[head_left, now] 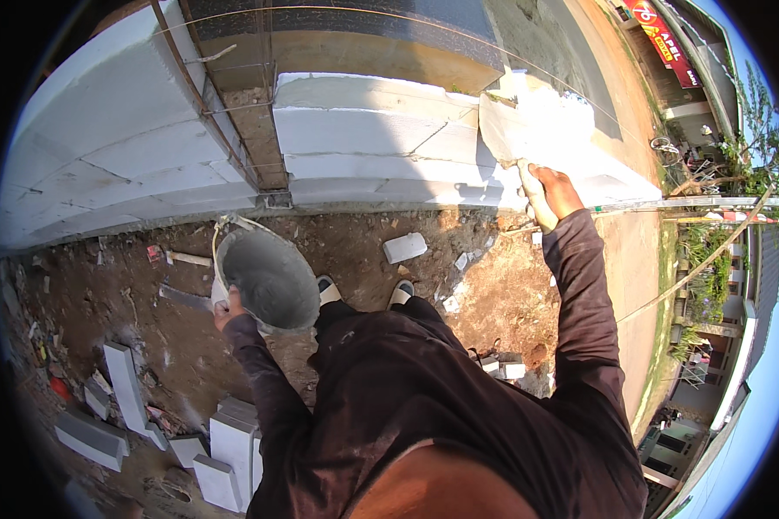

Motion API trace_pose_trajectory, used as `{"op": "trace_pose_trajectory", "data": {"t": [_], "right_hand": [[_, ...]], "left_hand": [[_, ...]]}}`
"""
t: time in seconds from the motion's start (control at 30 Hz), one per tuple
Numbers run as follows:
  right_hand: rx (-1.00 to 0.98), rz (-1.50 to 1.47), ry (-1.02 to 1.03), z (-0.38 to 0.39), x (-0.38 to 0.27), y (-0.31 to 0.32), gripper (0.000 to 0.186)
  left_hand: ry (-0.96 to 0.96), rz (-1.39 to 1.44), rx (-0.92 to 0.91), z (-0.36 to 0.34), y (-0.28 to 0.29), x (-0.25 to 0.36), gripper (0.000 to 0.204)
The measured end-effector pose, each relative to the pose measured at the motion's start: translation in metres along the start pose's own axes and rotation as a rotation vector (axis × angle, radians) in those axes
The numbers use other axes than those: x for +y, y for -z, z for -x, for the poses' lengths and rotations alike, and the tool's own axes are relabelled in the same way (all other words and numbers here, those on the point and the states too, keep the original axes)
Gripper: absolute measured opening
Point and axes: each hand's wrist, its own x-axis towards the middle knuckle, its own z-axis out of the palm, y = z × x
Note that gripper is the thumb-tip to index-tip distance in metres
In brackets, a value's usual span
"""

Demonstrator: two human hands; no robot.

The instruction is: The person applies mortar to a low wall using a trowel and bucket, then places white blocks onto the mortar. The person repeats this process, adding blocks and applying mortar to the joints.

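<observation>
My left hand (228, 309) grips the rim of a bucket (301, 322) at its near left side. Wet grey mortar (264, 277) lies inside, with a swirled surface. Out to the right, my right hand (552, 195) is wrapped round the handle of a trowel (498, 130), whose pale blade is held up against the white block wall (346, 130). Strong sunlight washes out the wall around the blade, so I cannot tell whether mortar is on it or whether it touches the blocks.
Steel rods (201, 95) stand in a gap in the wall, and a thin string (407, 17) runs above it. White blocks (125, 385) lie at lower left. A broken block piece (405, 248) sits on the dirt by my feet. A bamboo pole (710, 259) slants at right.
</observation>
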Motion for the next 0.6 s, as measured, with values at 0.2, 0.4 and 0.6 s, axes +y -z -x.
{"op": "trace_pose_trajectory", "data": {"t": [0.2,0.4,0.6], "right_hand": [[-0.338,0.164,0.018,0.012,-0.061,-0.093,0.033],[-0.392,0.884,0.652,-0.040,-0.069,-0.141,0.043],[-0.248,0.618,0.107,-0.051,-0.096,-0.141,0.044]], "left_hand": [[-0.031,0.014,0.034,-0.015,0.009,-0.027,0.042],[-0.007,0.088,0.018,-0.020,0.012,-0.029,0.043],[-0.057,-0.282,0.064,-0.017,0.024,-0.028,0.047]]}}
